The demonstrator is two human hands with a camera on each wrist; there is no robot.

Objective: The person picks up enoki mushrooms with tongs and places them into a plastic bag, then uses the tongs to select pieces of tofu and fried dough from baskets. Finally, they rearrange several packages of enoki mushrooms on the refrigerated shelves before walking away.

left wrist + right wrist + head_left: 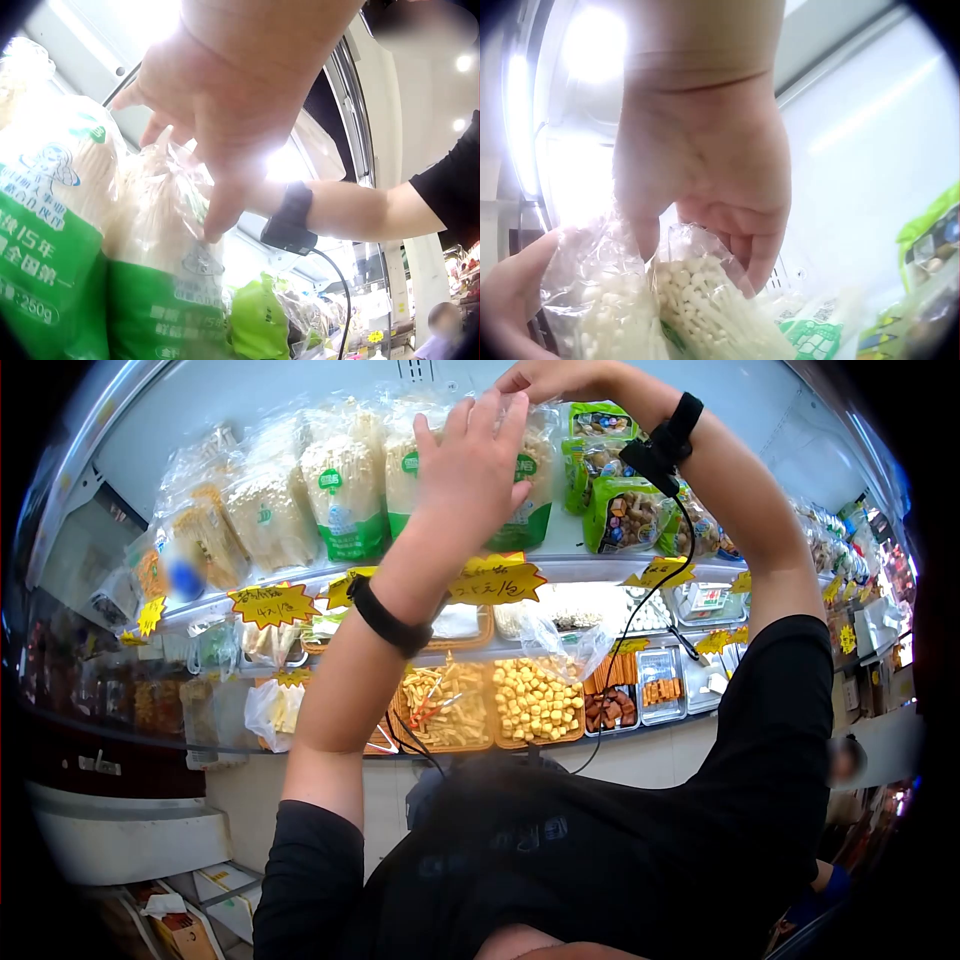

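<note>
Clear bags of thin white mushrooms with green bases stand upright in a row on the upper shelf. My left hand (468, 475) lies over the tops of the right-hand bags, fingers spread; in the left wrist view the left hand (225, 112) touches the top of a mushroom bag (161, 300), thumb at its near side. Beyond it, my right hand (560, 378) reaches behind the row. The right wrist view has the right hand (705, 172) pinching the loose top of a mushroom bag (705, 307), fingertips partly hidden. The left hand (514, 300) touches the neighbouring bag (604, 300).
Green bags of mixed mushrooms (625, 515) stand to the right. Yellow price tags (272, 605) line the shelf edge. Below are baskets of yellow cubes (538, 698) and pale strips (445, 705), with several trays beside them. A black cable (640, 610) hangs from the right wrist.
</note>
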